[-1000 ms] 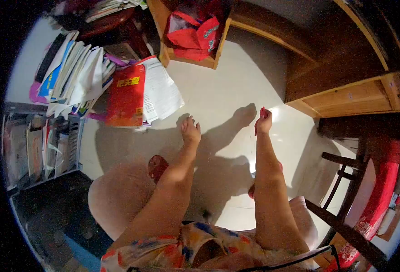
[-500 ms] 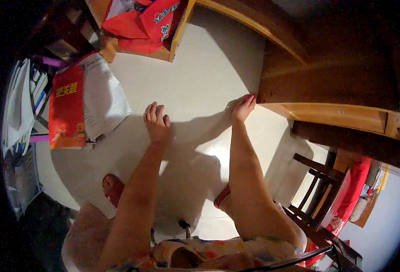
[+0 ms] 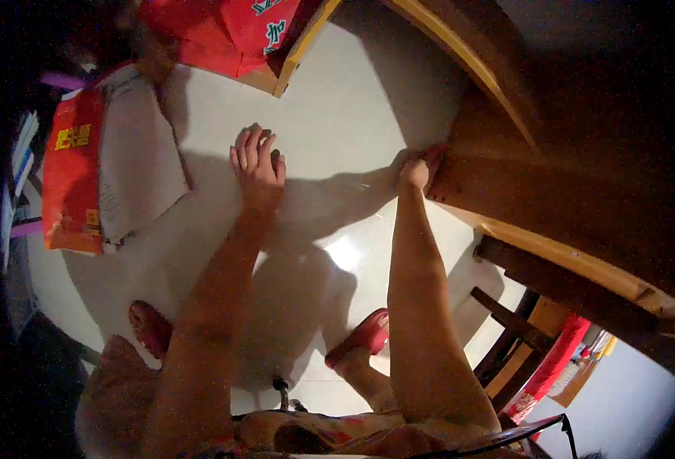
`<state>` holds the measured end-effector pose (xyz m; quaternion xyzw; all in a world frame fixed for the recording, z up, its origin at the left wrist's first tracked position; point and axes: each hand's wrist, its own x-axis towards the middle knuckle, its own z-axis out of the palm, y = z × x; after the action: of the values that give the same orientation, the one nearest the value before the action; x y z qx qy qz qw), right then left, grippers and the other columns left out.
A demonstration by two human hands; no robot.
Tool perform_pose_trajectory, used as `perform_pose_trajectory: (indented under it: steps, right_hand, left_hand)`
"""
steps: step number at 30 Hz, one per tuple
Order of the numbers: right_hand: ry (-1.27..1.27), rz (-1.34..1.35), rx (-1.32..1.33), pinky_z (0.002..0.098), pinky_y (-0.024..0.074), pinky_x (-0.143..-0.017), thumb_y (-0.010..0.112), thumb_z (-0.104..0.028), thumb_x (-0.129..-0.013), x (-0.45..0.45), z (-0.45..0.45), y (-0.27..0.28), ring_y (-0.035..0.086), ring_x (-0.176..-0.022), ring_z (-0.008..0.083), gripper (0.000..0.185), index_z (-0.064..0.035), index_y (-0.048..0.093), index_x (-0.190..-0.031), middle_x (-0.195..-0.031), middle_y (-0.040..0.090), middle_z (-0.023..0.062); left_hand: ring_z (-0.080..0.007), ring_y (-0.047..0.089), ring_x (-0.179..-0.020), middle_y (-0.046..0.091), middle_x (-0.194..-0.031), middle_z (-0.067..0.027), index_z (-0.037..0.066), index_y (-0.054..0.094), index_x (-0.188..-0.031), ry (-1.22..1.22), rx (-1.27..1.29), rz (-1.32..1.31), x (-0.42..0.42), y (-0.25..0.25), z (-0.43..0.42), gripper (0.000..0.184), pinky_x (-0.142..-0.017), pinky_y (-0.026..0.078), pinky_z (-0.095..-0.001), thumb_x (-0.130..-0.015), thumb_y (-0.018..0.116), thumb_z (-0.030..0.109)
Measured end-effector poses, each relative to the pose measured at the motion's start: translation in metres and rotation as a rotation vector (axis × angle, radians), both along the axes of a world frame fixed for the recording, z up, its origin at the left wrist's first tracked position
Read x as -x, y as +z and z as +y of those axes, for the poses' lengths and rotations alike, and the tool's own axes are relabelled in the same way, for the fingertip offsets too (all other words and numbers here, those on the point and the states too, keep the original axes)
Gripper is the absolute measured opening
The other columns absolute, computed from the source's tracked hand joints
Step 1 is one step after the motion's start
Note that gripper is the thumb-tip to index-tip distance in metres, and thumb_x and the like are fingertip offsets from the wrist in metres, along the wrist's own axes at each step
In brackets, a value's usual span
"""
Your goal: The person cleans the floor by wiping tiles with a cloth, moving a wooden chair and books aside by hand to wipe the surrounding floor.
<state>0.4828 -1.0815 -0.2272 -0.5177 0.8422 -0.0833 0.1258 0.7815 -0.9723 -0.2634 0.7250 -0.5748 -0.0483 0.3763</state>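
My left hand (image 3: 258,164) is held over the pale tiled floor (image 3: 330,138), fingers spread and nothing in it. My right hand (image 3: 419,170) is at the near corner of the brown wooden cabinet (image 3: 536,180); its fingers are partly in shadow, and a dim reddish patch shows beside them. What that hand holds, if anything, cannot be made out. Left of my left hand lie a red book (image 3: 73,172) with yellow characters and some printed sheets (image 3: 138,153).
A red bag (image 3: 226,30) sits in a wooden compartment at the top. My feet wear red slippers (image 3: 151,329). A dark wooden chair (image 3: 509,321) stands at the lower right, near red cloth (image 3: 555,367). Books and papers line the left edge.
The view has shifted toward the floor and cabinet. My right hand has moved from above the floor to the cabinet's corner. My left hand's fingers have spread.
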Motion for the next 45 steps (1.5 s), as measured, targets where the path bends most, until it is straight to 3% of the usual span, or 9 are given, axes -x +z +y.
perform_pose_trajectory:
  steps: [2,5,22,28,35,37,39,41,45]
  right_hand:
    - [0.013,-0.046,0.189,0.0430,0.0416,-0.102,0.047,-0.019,-0.094,0.032,-0.039,-0.043,0.047,-0.125,0.0407,0.064,-0.0045,0.020,-0.151,-0.142,0.044,0.0237]
    - [0.038,-0.062,0.300,0.0425,0.0420,-0.101,0.048,-0.020,-0.094,0.051,-0.079,-0.061,0.048,-0.124,0.0399,0.062,-0.0044,0.023,-0.149,-0.140,0.045,0.0231]
    - [0.349,-0.187,0.431,0.0395,0.0446,-0.095,0.052,-0.026,-0.092,0.033,-0.230,-0.075,0.054,-0.114,0.0353,0.054,-0.0037,0.040,-0.139,-0.126,0.055,0.0201]
    - [0.625,-0.293,0.481,0.0384,0.0455,-0.092,0.054,-0.029,-0.091,-0.022,-0.254,-0.084,0.056,-0.111,0.0336,0.051,-0.0034,0.046,-0.135,-0.121,0.058,0.0191]
    - [1.169,-0.410,0.588,0.0372,0.0465,-0.090,0.055,-0.031,-0.090,-0.118,-0.270,-0.106,0.059,-0.108,0.0317,0.050,-0.0031,0.054,-0.131,-0.116,0.062,0.0178]
    - [1.071,-0.361,0.320,0.0365,0.0492,-0.082,0.062,-0.022,-0.084,-0.160,-0.220,-0.030,0.062,-0.098,0.0344,0.049,-0.0005,0.055,-0.128,-0.107,0.064,0.0212]
    - [1.039,-0.627,0.289,0.0400,0.0468,-0.088,0.059,-0.014,-0.083,-0.163,-0.242,-0.076,0.061,-0.100,0.0362,0.052,-0.0025,0.051,-0.132,-0.113,0.063,0.0204]
    - [1.109,-0.676,0.393,0.0438,0.0432,-0.094,0.057,-0.008,-0.082,-0.166,-0.243,-0.091,0.059,-0.104,0.0378,0.055,-0.0040,0.047,-0.137,-0.119,0.061,0.0199]
    - [1.272,-0.434,0.673,0.0495,0.0358,-0.102,0.053,0.000,-0.081,-0.174,-0.195,-0.064,0.054,-0.114,0.0401,0.063,-0.0061,0.041,-0.142,-0.130,0.055,0.0207]
  left_hand:
    - [-0.0310,0.031,-0.139,0.044,-0.142,-0.0100,0.010,0.055,-0.124,0.043,-0.132,-0.025,0.004,-0.001,-0.005,0.042,-0.112,0.021,-0.0572,-0.084,0.064,0.020]
    - [-0.0306,0.030,-0.140,0.042,-0.144,-0.0099,0.012,0.051,-0.128,0.068,-0.205,-0.109,0.007,-0.001,-0.008,0.048,-0.111,0.022,-0.0592,-0.084,0.065,0.023]
    - [-0.0348,0.032,-0.139,0.038,-0.148,-0.0120,0.013,0.049,-0.135,0.089,-0.318,-0.141,0.011,0.005,-0.014,0.053,-0.112,0.023,-0.0586,-0.086,0.055,0.030]
    - [-0.0356,0.031,-0.139,0.037,-0.149,-0.0124,0.014,0.050,-0.134,0.083,-0.296,-0.141,0.021,0.004,-0.009,0.054,-0.113,0.022,-0.0574,-0.084,0.057,0.032]
    - [-0.0360,0.032,-0.139,0.037,-0.150,-0.0122,0.015,0.051,-0.133,0.061,-0.344,-0.117,0.013,0.010,-0.010,0.055,-0.114,0.021,-0.0569,-0.082,0.060,0.033]
    - [-0.0356,0.032,-0.139,0.037,-0.150,-0.0120,0.015,0.052,-0.133,0.052,-0.341,-0.124,0.013,0.005,-0.009,0.055,-0.114,0.022,-0.0565,-0.082,0.060,0.035]
    - [-0.0352,0.032,-0.139,0.037,-0.150,-0.0118,0.016,0.052,-0.133,0.054,-0.337,-0.091,0.011,0.004,-0.009,0.056,-0.114,0.022,-0.0561,-0.081,0.062,0.036]
    - [-0.0349,0.032,-0.139,0.037,-0.150,-0.0115,0.016,0.051,-0.133,0.054,-0.321,-0.070,0.010,0.005,-0.008,0.058,-0.114,0.022,-0.0559,-0.081,0.064,0.036]
    - [-0.0346,0.031,-0.139,0.036,-0.150,-0.0110,0.016,0.051,-0.133,0.045,-0.293,-0.069,0.012,0.014,-0.008,0.059,-0.113,0.023,-0.0562,-0.079,0.066,0.034]
